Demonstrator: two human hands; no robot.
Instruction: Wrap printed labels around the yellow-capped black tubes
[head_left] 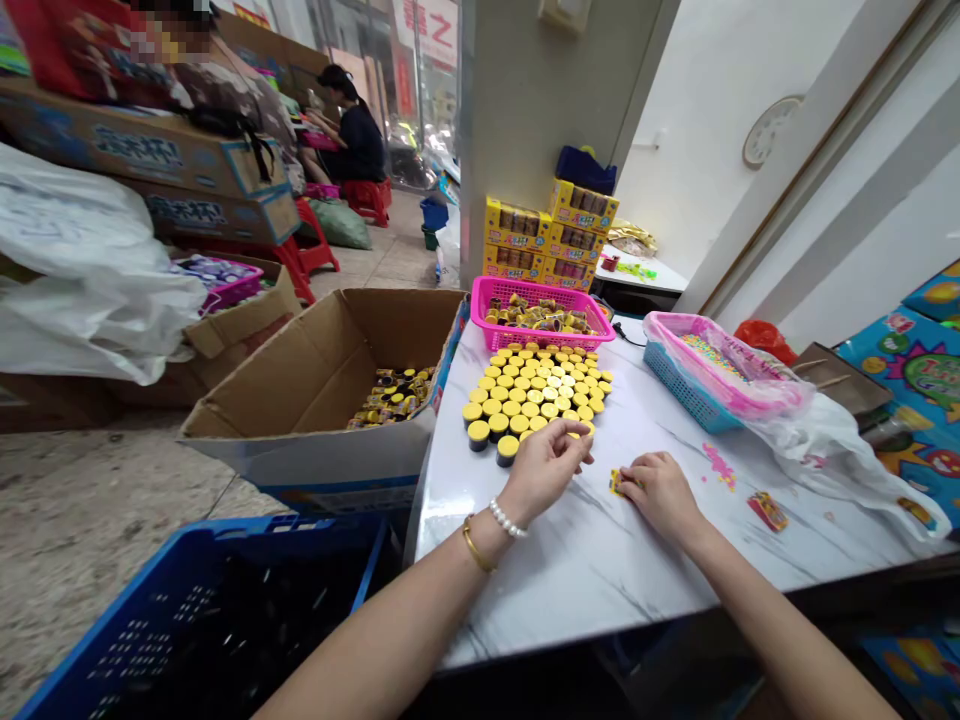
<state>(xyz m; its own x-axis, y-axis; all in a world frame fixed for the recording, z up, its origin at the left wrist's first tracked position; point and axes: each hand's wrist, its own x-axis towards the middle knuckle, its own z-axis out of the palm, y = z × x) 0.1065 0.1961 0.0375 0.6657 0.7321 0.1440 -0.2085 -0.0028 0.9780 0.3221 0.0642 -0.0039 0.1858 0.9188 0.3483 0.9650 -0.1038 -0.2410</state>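
My left hand (551, 462) is over the table at the near right edge of a block of small dark cups with yellow lids (517, 395). Its fingers are loosely bent and apart, and nothing shows in them. To the right, low over the tabletop, my right hand (664, 492) has its fingers closed on a small yellow printed label (616, 482). Part of that label is hidden by the fingertips. Right of this hand lies a small red and yellow stack of labels (768, 511), near some pink bits (718, 466).
Behind the cups stands a pink basket (480, 312) of labelled pieces, with yellow boxes (516, 225) stacked beyond. A lined blue basket (679, 385) holds colourful beads. Left are an open carton (262, 400) and a blue crate (172, 570). People sit at the far left.
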